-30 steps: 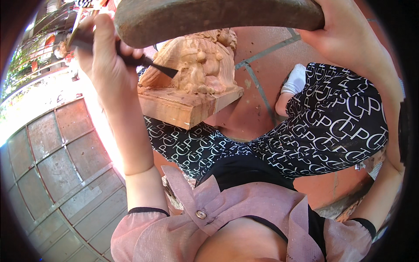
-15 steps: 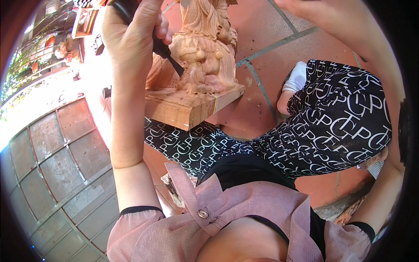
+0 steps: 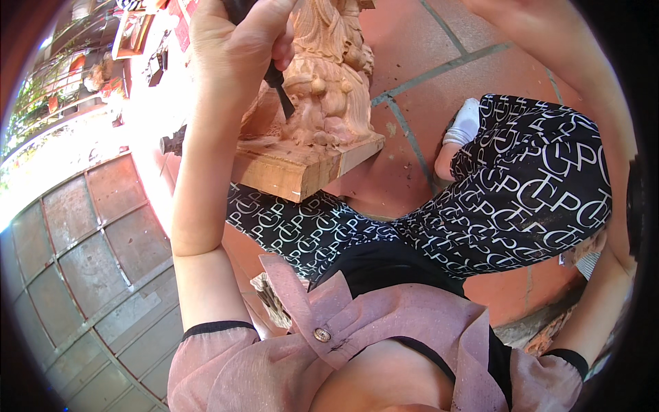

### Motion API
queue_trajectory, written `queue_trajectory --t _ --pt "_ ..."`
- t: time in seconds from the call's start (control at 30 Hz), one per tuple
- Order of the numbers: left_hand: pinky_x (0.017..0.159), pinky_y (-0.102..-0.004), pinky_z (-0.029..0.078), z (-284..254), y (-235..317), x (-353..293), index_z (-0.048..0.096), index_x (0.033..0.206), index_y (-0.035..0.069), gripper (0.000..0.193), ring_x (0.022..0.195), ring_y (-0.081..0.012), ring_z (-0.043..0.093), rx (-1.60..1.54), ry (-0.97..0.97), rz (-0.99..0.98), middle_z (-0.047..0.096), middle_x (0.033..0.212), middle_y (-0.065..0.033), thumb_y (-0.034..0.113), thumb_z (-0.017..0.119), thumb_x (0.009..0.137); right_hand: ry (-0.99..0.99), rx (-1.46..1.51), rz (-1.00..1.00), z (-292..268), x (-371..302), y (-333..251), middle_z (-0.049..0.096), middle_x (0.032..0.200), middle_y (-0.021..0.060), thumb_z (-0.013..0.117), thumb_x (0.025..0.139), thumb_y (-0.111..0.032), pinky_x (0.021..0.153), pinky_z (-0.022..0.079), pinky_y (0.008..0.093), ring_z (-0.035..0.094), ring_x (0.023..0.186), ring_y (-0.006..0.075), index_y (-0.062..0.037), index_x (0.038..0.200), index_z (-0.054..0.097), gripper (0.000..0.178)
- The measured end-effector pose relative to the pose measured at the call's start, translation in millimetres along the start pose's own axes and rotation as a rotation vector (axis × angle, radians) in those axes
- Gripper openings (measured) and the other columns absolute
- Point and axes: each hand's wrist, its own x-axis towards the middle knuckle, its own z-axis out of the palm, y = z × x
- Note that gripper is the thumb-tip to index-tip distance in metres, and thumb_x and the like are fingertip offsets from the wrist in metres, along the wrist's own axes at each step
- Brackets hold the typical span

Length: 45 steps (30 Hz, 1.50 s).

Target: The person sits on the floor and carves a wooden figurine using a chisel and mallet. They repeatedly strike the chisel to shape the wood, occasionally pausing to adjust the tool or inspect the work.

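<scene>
A carved wooden figure (image 3: 329,82) stands in front of the person, between the knees and nearer the left one, its square wooden base (image 3: 271,172) turned corner-first toward the body and overlapping the patterned left trouser leg (image 3: 274,223) in view; whether the base bears on that leg or only on something beneath cannot be told. The left hand (image 3: 230,44) has its grip clamped around the dark handle of a chisel (image 3: 274,77), thumb laid along the upper side, and the blade slants down to the figure's lower part, its tip seeming to touch the wood just left of the rounded bulges. The right hand (image 3: 504,14) is cut off by the upper edge, so I cannot tell whether its grip is apart or closed on anything. To do this cut well, I would seat the edge squarely before any force goes in, hold the handle firmly but low enough to steer, and let the slant set the depth, since too steep an angle could bite into the neighbouring rounded forms. Light, even pressure along the grain seems safer than one heavy push, with the base steady and the fingers behind the edge
</scene>
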Motion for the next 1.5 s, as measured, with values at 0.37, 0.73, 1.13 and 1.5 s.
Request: queue_trajectory --t 0.37,0.73,1.13,1.5 --pt "0.034 -0.0241 0.035 -1 -12 8 0.049 0.098 0.008 0.016 0.038 -0.0082 0.04 -0.136 -0.041 0.05 0.045 0.056 0.0003 0.009 0.063 0.092 0.091 -0.131 0.507 8 27 -58 0.063 0.093 0.0134 0.06 0.07 0.005 0.076 0.05 0.0326 0.064 0.085 0.0216 0.0013 0.126 0.052 0.056" --pt "0.034 -0.0241 0.034 3 -7 2 0.048 0.098 0.008 0.016 0.037 -0.0087 0.04 -0.122 -0.059 -0.043 0.043 0.055 0.0007 0.007 0.063 0.091 -0.145 0.142 0.296 -10 10 -30 0.062 0.099 0.0209 0.059 0.069 0.006 0.078 0.049 0.0369 0.065 0.097 0.0324 0.0016 0.122 0.051 0.053" --pt "0.045 -0.0217 0.033 -57 -5 14 0.058 0.094 0.004 0.012 0.05 -0.0065 0.035 -0.509 -0.353 0.055 0.033 0.061 0.0036 0.005 0.046 0.096 -0.166 0.27 0.199 -20 16 -33 0.063 0.099 0.0204 0.06 0.071 0.004 0.074 0.049 0.0378 0.064 0.093 0.0349 -0.0001 0.121 0.052 0.051" --pt "0.035 -0.0246 0.031 -35 -6 -4 0.05 0.097 0.007 0.012 0.038 -0.0095 0.035 -0.35 -0.245 0.062 0.037 0.054 0.0013 0.001 0.055 0.088 -0.091 0.472 0.517 -22 50 -70 0.061 0.097 0.0102 0.061 0.078 0.005 0.077 0.047 0.0304 0.061 0.091 0.0185 -0.0003 0.128 0.05 0.051"
